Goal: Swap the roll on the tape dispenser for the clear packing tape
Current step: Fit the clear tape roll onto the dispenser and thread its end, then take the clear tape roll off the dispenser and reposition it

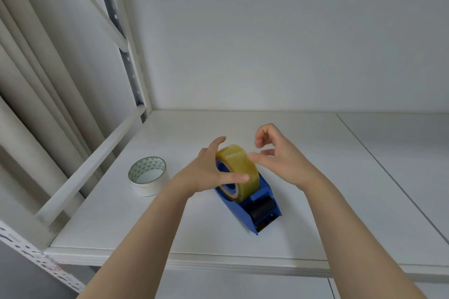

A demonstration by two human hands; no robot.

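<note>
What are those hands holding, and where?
The left hand grips the clear tape roll around its rim; whether the right hand pinches anything cannot be told.

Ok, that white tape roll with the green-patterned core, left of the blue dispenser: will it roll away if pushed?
Probably not: the white tape roll lies flat on its end on the white shelf, so it should slide, not roll. Its hollow core suggests it is light. The smooth shelf may let it skid.
</note>
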